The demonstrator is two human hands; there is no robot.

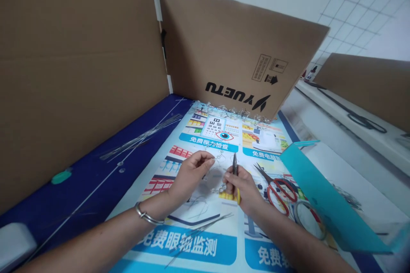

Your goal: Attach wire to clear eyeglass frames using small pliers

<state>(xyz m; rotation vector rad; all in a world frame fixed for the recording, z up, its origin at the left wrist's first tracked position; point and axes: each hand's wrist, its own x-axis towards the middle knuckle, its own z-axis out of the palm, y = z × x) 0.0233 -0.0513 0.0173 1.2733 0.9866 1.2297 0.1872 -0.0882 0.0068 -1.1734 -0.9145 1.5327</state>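
My left hand (195, 172), a silver bangle on its wrist, is closed in a pinch on a thin wire strung with clear beads. The beaded wire (220, 189) curves in a ring between my two hands, and its far end is too fine to follow. My right hand (244, 185) is wrapped round a pair of pliers (235, 165) with dark jaws pointing away from me and a yellow handle. Its fingers also touch the beads on the near side of the ring. Red-handled scissors (278, 190) lie partly open just right of my right hand.
Loose wires (205, 228) lie in front of me, with another wire bundle (141, 136) on the blue strip at left. Clear beaded pieces (235, 113) line the foot of the cardboard panel (237, 47). A wire coil (309, 217) and teal folder (333, 196) sit at right.
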